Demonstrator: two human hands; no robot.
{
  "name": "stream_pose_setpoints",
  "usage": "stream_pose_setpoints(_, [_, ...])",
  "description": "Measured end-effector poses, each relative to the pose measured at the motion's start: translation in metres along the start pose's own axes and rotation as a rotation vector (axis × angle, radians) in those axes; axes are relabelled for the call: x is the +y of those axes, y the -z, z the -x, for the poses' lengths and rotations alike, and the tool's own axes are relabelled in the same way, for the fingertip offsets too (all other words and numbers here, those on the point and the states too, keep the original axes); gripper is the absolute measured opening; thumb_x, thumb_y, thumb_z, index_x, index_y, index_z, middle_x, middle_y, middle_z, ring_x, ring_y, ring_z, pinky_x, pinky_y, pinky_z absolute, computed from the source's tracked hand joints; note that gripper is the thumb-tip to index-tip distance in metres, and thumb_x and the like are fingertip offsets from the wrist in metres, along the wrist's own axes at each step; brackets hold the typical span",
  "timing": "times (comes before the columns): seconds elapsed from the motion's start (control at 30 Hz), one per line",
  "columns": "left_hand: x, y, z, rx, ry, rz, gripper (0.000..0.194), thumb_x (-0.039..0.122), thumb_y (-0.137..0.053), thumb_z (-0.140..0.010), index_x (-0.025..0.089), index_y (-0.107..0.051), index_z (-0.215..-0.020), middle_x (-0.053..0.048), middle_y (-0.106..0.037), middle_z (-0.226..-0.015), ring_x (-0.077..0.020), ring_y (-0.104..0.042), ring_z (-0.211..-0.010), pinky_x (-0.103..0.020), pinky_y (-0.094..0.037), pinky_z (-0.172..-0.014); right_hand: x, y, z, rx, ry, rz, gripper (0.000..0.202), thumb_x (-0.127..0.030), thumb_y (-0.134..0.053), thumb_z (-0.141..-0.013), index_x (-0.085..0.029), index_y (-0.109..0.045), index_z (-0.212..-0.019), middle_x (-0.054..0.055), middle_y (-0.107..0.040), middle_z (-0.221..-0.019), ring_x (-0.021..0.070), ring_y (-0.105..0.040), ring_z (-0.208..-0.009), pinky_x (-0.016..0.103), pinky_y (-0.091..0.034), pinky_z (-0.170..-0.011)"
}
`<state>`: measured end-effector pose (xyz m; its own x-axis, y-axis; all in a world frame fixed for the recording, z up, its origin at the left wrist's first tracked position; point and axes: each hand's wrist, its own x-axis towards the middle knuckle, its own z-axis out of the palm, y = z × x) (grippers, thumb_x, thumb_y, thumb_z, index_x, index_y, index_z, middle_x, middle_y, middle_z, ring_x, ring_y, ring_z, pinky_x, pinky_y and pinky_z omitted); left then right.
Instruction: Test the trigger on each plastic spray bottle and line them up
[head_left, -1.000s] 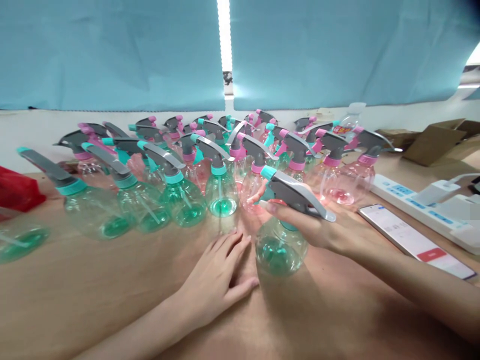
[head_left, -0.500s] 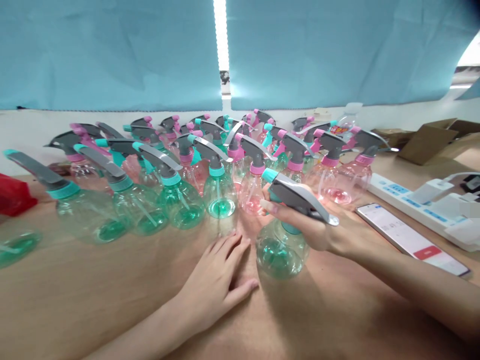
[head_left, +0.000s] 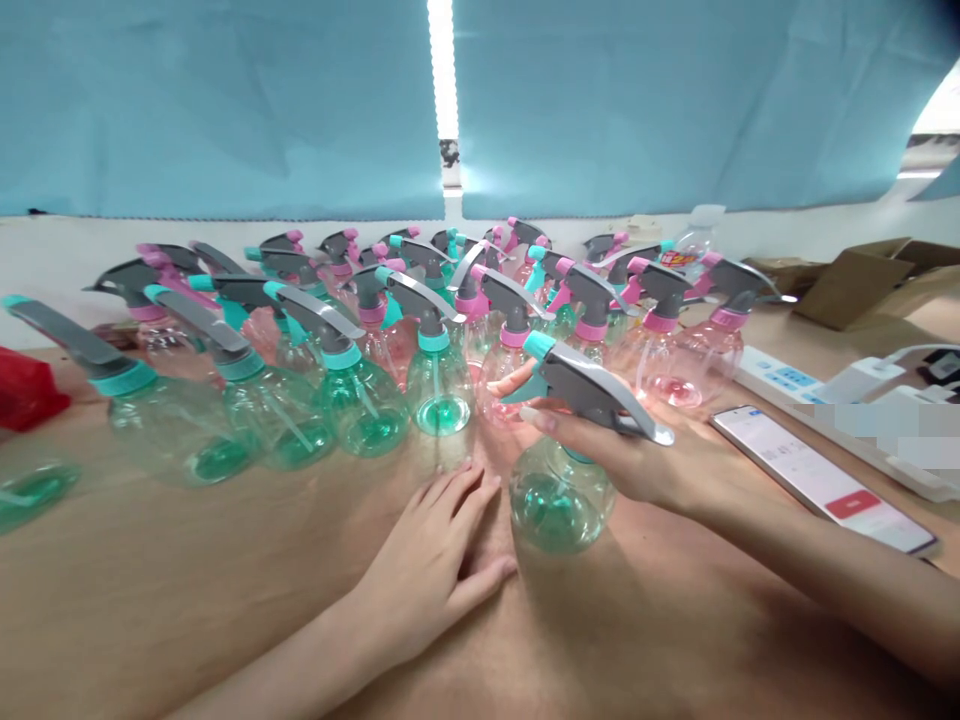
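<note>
My right hand (head_left: 592, 445) is around the neck of a clear green spray bottle (head_left: 559, 505) with a turquoise nozzle and a grey head. The index finger reaches forward past the turquoise trigger, and the palm side hides part of the collar. Whether the bottle's base rests on the table is hard to tell. My left hand (head_left: 442, 550) lies flat on the wooden table, palm down, fingers stretched out and holding nothing. Just beyond it stand a green spray bottle (head_left: 442, 405) and a pink spray bottle (head_left: 504, 385).
Many pink and green spray bottles fill the back of the table, such as a green one (head_left: 364, 410) on the left. At right lie a phone (head_left: 817, 475) and a white power strip (head_left: 780, 375). Behind are a cardboard box (head_left: 851, 285) and, far left, something red (head_left: 30, 390).
My right fingers have loosened and spread forward around the bottle's trigger. The bottle has shifted very slightly left and up in view. My left hand has stayed in place.
</note>
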<state>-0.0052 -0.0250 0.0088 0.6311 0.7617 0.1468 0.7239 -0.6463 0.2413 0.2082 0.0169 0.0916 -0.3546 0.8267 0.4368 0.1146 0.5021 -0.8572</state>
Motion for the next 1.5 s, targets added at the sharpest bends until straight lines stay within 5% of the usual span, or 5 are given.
stream_pose_setpoints(0.2, [-0.001,-0.004,0.001,0.039,-0.015,-0.010,0.058,0.048,-0.051,-0.094,0.016,-0.039,-0.141,-0.016,-0.042,-0.144,-0.0330,-0.037,-0.132,-0.052,-0.035,-0.105,0.011,-0.003,0.003,0.026,-0.003,-0.001,0.025,-0.028,-0.058,-0.083,-0.028,-0.064,-0.108,0.000,-0.070,-0.093,0.0157,-0.066,-0.076,0.027,-0.055,-0.068])
stream_pose_setpoints(0.6, [-0.002,-0.005,0.002,0.024,0.003,-0.010,0.057,0.047,-0.052,-0.094,0.018,-0.038,-0.141,-0.015,-0.041,-0.146,-0.0319,-0.036,-0.134,-0.051,-0.034,-0.106,0.013,-0.003,0.002,-0.007,-0.026,0.048,0.038,-0.035,-0.058,-0.083,-0.028,-0.061,-0.120,0.002,-0.070,-0.114,0.0225,-0.068,-0.095,0.038,-0.057,-0.082])
stream_pose_setpoints(0.83, [-0.001,-0.003,0.002,0.022,0.000,0.011,0.055,0.046,-0.052,-0.093,0.018,-0.040,-0.140,-0.015,-0.043,-0.144,-0.0330,-0.038,-0.132,-0.052,-0.035,-0.105,0.011,-0.001,0.004,-0.008,-0.061,0.075,0.043,-0.036,-0.060,-0.082,-0.035,-0.060,-0.125,0.001,-0.073,-0.102,0.0291,-0.065,-0.104,0.044,-0.057,-0.083])
stream_pose_setpoints(1.5, [0.002,0.001,0.000,-0.018,0.013,0.001,0.056,0.045,-0.054,-0.093,0.015,-0.041,-0.139,-0.017,-0.043,-0.144,-0.0337,-0.037,-0.133,-0.053,-0.034,-0.106,0.014,-0.002,0.003,-0.035,-0.027,-0.063,0.031,-0.030,-0.061,-0.082,-0.023,-0.063,-0.111,0.003,-0.070,-0.109,0.0205,-0.066,-0.100,0.036,-0.055,-0.085])
